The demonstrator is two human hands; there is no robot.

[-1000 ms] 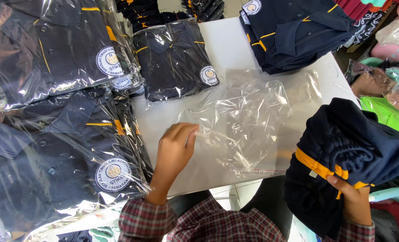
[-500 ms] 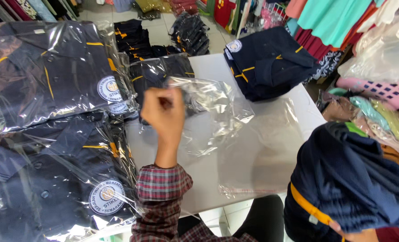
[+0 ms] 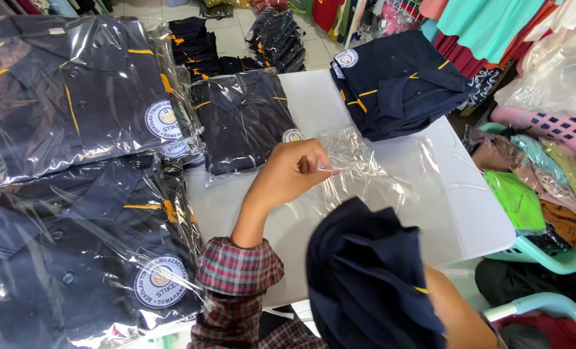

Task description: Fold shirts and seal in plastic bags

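Right now my left hand (image 3: pixel 292 174) is raised over the white table (image 3: pixel 469 213), fingers pinched together on the edge of a clear plastic bag (image 3: pixel 365 171), lifting that edge while the rest of the bag lies crumpled on the table top. My forearm rises from a red plaid sleeve (image 3: pixel 236 271) at the table's near edge.

My right hand is hidden; I cannot tell how its fingers sit. Its forearm (image 3: pixel 456 317) comes up from the table's near right corner, and a folded navy shirt (image 3: pixel 365 278) with a thin yellow trim is draped over it, held up just above the near edge of the table and close to the bag's mouth, not inside it.

At the table's far edge lies an unbagged stack of navy shirts (image 3: pixel 398 84) with yellow piping. On the table's far left part sits one bagged navy shirt (image 3: pixel 242 119). Left of the table, larger piles of bagged shirts (image 3: pixel 74 194) with round white badges are heaped up. Right of the table lie folded coloured garments (image 3: pixel 533 187) and a pale green plastic chair (image 3: pixel 546 255).
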